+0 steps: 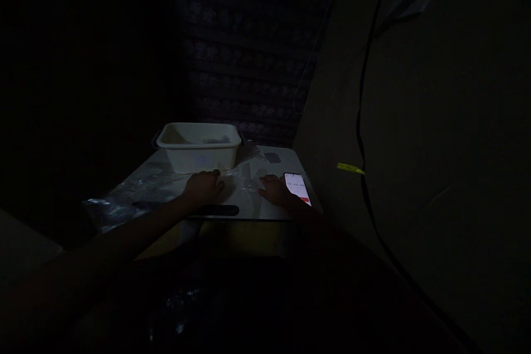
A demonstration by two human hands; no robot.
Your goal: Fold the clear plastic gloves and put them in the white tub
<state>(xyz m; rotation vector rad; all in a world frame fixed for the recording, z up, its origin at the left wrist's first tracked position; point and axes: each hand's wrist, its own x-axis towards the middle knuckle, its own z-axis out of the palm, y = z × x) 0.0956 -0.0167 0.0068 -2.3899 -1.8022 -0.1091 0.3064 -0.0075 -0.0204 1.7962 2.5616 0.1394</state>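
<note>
Counted in my view: one tub (199, 156), one phone (297, 187), one cable (360, 121), one yellow tag (350, 168), two hands.

The person's left hand (202, 188) and right hand (276, 190) were bare, with slim fingers that showed mostly as soft outlines in the low light. The left forearm (139, 237) was bare for the stretch that could be made out, long and smooth in outline, and narrowed evenly toward the wrist. Nearer the body it sank into shadow, where any edge of a sleeve was too dark to tell. The right forearm (306, 211) looked slender near the wrist and then blurred into the darkness, so that whether cloth covered its upper part could not be told. Fine details such as nails, rings or markings on the skin were too dim and small to read.
</note>
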